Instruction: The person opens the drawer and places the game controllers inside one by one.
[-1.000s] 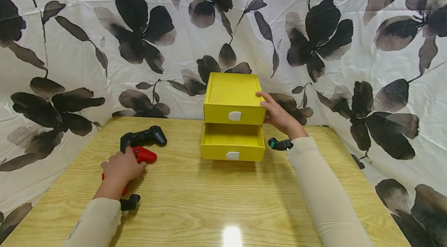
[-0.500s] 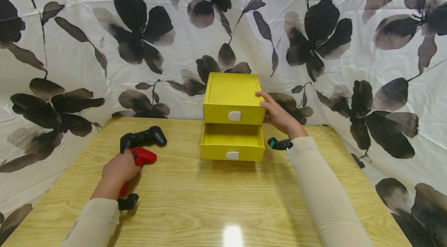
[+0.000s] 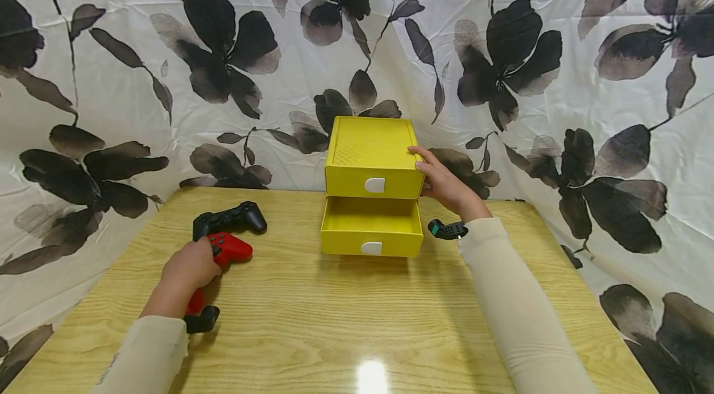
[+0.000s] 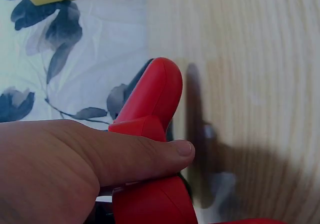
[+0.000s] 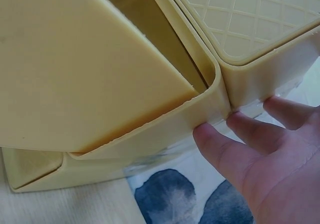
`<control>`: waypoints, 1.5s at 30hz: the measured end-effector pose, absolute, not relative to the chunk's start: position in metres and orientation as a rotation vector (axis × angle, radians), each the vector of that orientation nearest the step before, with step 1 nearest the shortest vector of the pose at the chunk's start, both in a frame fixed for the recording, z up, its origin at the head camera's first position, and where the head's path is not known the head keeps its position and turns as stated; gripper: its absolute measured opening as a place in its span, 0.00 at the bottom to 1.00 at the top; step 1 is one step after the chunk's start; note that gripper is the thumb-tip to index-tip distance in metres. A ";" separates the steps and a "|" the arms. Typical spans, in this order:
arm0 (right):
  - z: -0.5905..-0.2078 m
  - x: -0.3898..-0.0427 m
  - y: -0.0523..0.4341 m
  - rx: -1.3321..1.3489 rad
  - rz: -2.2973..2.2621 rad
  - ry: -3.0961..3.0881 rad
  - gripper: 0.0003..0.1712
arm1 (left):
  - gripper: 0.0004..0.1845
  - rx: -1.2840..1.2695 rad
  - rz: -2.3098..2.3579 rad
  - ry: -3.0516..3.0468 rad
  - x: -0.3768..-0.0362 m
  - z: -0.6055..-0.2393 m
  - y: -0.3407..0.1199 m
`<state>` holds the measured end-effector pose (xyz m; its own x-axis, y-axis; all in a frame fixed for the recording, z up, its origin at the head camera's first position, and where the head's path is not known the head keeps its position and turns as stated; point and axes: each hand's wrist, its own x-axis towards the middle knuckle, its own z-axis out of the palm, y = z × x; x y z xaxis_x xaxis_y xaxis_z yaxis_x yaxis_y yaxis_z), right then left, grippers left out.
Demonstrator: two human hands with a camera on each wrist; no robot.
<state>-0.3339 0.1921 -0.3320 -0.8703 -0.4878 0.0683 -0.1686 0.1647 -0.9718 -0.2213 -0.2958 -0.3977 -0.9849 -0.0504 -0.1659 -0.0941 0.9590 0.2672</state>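
Note:
My left hand point(image 3: 191, 267) grips a red game controller point(image 3: 231, 248) at the left of the table. In the left wrist view the thumb lies across the controller's middle, with one red handle jutting out past it; the other fingers are hidden. Just behind it sits a black game controller point(image 3: 231, 219). My right hand point(image 3: 449, 186) rests against the right side of a yellow two-drawer box point(image 3: 374, 140), fingers fairly straight. Several fingertips touch its wall in the right wrist view. The lower drawer point(image 3: 346, 243) is pulled out with nothing visible inside; the upper one is closed.
The box stands near the back edge of the wooden table point(image 3: 312, 319), before a white cloth point(image 3: 413, 72) with dark flowers. White tabs mark both drawer fronts. A black wrist camera point(image 3: 448, 230) juts from the right sleeve beside the lower drawer.
My left hand has shifted slightly down and left, its fingers drawing in around the red controller. The right hand, box and drawers look unchanged.

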 end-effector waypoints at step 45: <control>-0.333 -0.336 0.193 -0.637 -1.771 2.184 0.32 | 0.11 0.243 0.508 3.234 -0.218 -0.342 -0.248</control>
